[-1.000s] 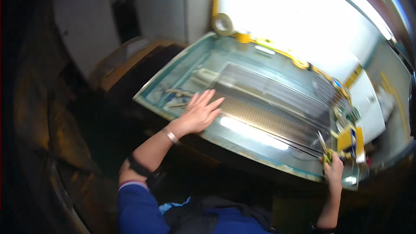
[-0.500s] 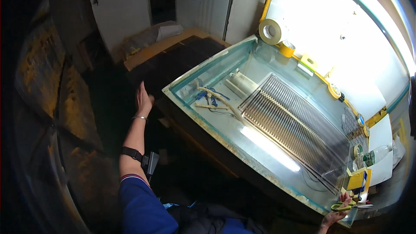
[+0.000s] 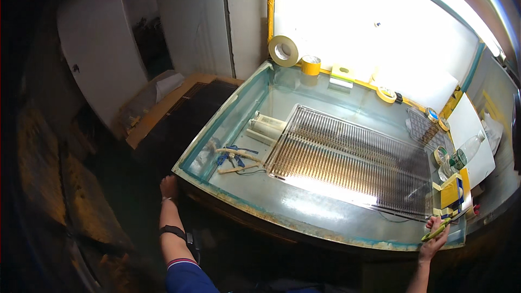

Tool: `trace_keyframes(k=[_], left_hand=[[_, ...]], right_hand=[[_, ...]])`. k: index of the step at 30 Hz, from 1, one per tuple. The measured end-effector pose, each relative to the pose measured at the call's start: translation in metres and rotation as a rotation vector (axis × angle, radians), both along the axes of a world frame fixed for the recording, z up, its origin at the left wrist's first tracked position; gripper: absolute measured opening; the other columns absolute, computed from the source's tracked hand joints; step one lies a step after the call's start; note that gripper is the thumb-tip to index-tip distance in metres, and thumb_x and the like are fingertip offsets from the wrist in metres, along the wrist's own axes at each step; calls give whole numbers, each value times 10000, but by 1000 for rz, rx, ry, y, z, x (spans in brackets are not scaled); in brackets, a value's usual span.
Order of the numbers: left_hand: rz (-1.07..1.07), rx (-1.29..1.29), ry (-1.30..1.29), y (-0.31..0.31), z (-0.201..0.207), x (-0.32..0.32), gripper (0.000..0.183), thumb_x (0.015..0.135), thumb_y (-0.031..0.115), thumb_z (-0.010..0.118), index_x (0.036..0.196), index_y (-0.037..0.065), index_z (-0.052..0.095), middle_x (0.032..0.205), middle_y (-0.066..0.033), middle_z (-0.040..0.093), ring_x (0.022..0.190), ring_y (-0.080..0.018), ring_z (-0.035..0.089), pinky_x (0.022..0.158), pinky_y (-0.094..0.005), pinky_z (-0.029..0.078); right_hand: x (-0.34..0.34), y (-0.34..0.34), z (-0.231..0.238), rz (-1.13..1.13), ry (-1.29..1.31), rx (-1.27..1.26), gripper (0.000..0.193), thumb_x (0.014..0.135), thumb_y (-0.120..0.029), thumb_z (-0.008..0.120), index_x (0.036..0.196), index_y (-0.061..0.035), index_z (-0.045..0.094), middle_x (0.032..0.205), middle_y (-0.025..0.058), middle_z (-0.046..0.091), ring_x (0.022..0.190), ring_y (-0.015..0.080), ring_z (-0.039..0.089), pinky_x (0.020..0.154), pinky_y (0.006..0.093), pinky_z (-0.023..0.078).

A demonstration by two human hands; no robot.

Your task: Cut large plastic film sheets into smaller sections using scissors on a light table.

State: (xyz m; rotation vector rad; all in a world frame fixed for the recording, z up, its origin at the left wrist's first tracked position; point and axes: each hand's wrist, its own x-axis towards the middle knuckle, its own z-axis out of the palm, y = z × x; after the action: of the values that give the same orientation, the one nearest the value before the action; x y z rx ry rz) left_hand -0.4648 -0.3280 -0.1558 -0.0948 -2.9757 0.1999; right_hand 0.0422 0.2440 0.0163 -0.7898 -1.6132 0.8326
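In my right hand (image 3: 433, 239), at the tank's near right corner, is a pair of scissors (image 3: 436, 230) with yellow-green handles; the fingers are closed round the handles. My left hand (image 3: 169, 186) is low beside the near left corner of the shallow glass-walled tank (image 3: 239, 209). Its fingers are in shadow and too unclear to tell open from closed; whether it touches the rim cannot be seen. Inside the tank lies a long clear ribbed panel (image 3: 347, 157) with brownish stripes. A white block-shaped fitting (image 3: 267, 129) sits at its left end.
Sticks with blue ties (image 3: 237, 154) lie at the tank's left. Tape rolls (image 3: 283, 51) (image 3: 311, 65) line the back ledge. A plastic bottle (image 3: 470, 149) and a yellow box (image 3: 449, 194) stand at the right. A dark panel on cardboard (image 3: 147, 114) is at the far left.
The view has turned, so the tank sits further left. My left hand has come down from beyond the tank's left corner to beside it. My right hand still holds the scissors, now raised and tilted.
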Motion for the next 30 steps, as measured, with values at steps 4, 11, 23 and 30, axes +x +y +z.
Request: trace_keyframes(k=[4, 11, 23, 30], left_hand=[[-108, 18, 297, 2, 8, 13, 35, 750, 84, 536, 778, 67, 548, 836, -116, 563, 868, -272, 555, 664, -374, 486], [56, 314, 388, 40, 118, 1, 144, 843, 198, 464, 836, 65, 522, 837, -156, 567, 840, -343, 534, 671, -437, 420], [-876, 675, 1041, 215, 272, 146, 145, 715, -60, 557, 812, 45, 580, 812, -65, 613, 729, -218, 616, 598, -310, 500], [-1326, 725, 602, 255, 233, 296, 160, 668, -19, 635, 816, -33, 574, 947, -156, 574, 850, -282, 586, 709, -333, 505]], right_hand=[[1, 2, -4, 8, 7, 1, 182, 885, -193, 486, 879, -11, 480, 794, 51, 539, 687, 97, 515, 627, 220, 439], [-2, -3, 4, 39, 10, -16, 164, 883, -178, 491, 840, -20, 475, 761, 40, 536, 667, 88, 518, 613, 217, 438], [-2, -11, 13, 56, -11, 8, 180, 863, -185, 530, 781, -39, 464, 714, 26, 534, 623, 75, 517, 581, 212, 440], [9, -24, 8, 268, 174, 150, 105, 837, -99, 520, 750, -44, 501, 721, 60, 561, 651, 129, 528, 626, 280, 450]])
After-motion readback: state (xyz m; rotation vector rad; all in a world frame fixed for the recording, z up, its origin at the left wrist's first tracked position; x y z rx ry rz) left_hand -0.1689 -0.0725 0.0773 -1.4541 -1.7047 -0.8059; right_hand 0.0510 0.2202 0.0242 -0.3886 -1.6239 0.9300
